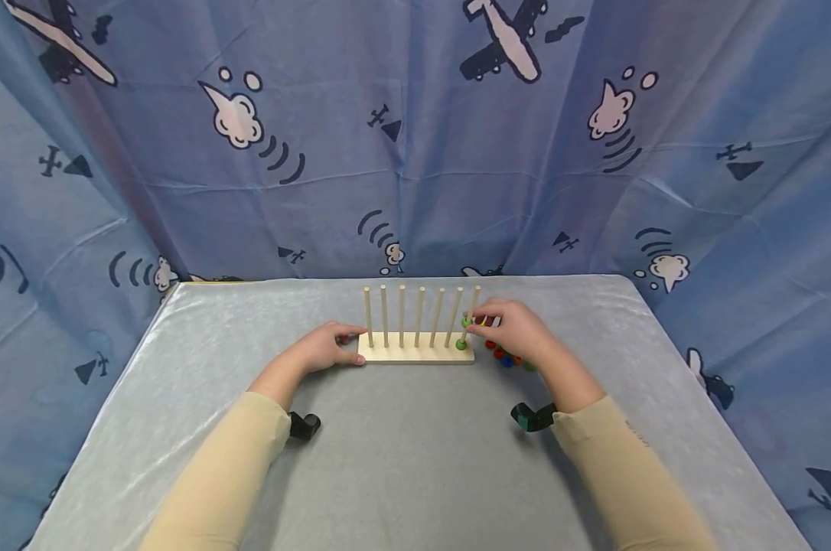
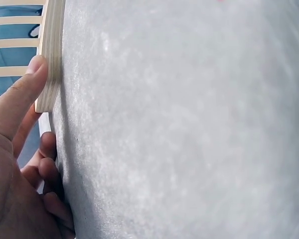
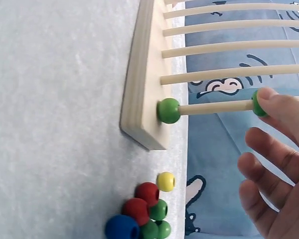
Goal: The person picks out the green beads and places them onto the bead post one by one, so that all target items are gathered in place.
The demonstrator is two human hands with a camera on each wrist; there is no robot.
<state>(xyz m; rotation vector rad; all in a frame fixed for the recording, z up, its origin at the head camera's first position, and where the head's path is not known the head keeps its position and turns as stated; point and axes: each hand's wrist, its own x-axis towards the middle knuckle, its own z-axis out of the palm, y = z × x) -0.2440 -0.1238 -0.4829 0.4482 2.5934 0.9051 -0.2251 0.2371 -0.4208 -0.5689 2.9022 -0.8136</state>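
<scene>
A wooden peg board with a row of several upright pegs stands on the table. The left hand holds the left end of its base, with the thumb at the front edge and a finger behind. At the other end, the right hand pinches a green bead between thumb and index finger. That bead is threaded on the rightmost peg, partway up; the other fingers are spread loosely. Another green bead sits at the foot of the same peg, against the base.
Loose beads in red, blue, yellow and green lie beside the board's right end, partly under the right hand. Black wrist devices hang below both wrists. A blue patterned curtain closes off the table's back.
</scene>
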